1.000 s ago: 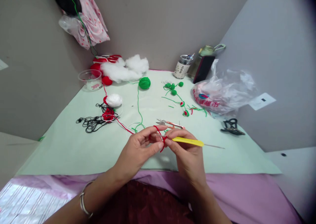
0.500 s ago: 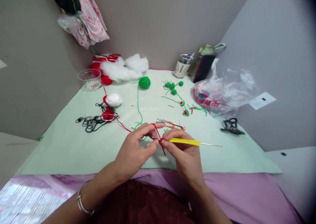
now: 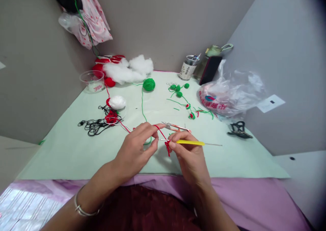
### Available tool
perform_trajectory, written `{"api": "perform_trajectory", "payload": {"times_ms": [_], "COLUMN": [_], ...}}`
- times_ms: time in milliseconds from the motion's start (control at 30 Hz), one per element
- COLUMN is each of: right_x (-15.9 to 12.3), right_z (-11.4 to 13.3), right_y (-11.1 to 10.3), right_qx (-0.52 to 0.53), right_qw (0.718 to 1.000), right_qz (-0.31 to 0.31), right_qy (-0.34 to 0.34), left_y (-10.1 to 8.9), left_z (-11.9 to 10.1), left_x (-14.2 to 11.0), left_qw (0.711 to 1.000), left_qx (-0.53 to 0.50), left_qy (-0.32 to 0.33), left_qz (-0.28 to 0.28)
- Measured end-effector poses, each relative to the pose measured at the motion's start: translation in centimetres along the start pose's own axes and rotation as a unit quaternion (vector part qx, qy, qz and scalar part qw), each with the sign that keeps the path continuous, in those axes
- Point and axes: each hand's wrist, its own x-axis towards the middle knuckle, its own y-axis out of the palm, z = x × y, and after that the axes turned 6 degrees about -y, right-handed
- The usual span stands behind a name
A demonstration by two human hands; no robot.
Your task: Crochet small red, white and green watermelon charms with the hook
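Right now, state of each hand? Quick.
Left hand: partly curled, red yarn over extended index finger; can't tell whether other fingers grip it.
Right hand: closed, holding yellow-handled hook.

My one cam sits on my head & looks fwd & down, so the view starts at my lap [image 3: 147, 210] along the btm edge, runs up my forearms [image 3: 104, 178], & gets to my L hand [image 3: 134, 147] & R hand [image 3: 192, 158] just below ctr, fairly near. It's a wide shot: the tabletop [image 3: 63, 153] shows at a slant from above, near side by my lap, far side well beyond both hands. Up top it faces the grey back wall [image 3: 163, 23], w/ side walls [image 3: 280, 47] slanting in L & R, & the top R corner's dark.
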Motion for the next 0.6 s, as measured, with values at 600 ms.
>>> {"api": "perform_trajectory", "payload": {"times_ms": [600], "right_x": [-0.2], "right_z": [-0.3], "right_y": [0.2], "right_qx": [-0.014], "right_qw": [1.0], "right_qz": [0.009], "right_qy": [-0.002], "left_y": [0.4], "left_z": [-0.6], "left_x": [-0.4], "left_qw": [0.994], "left_qx": [-0.065], "left_qy": [-0.08], "left_qz": [0.019]}}
